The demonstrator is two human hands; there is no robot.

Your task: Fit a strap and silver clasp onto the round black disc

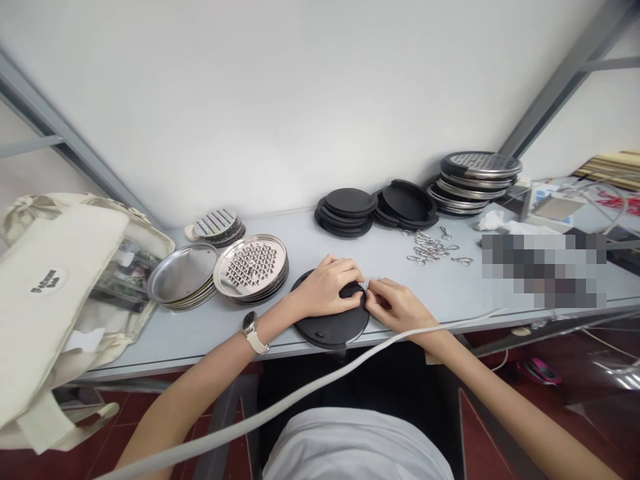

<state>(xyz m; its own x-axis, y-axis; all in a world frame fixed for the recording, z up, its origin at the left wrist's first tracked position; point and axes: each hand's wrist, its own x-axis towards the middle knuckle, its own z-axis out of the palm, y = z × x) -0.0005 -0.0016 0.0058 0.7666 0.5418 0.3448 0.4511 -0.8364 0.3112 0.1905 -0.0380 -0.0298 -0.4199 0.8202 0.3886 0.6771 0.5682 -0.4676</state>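
Black disc [333, 330], lower centre of frame, near front edge of worktop [305, 243]. Left hand [327, 288] gripping it from above; right hand [397, 304] pinching small metal piece [363, 286] at rim. Likely best: disc braced flat, light even force.

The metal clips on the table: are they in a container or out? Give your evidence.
Out: the clips lie loose on the table, some overlapping, a few apart, with no container around them.

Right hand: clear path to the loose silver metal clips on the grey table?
Likely yes: only bare tabletop shows between the right hand and the clips, though that hand is busy at the round black disc.
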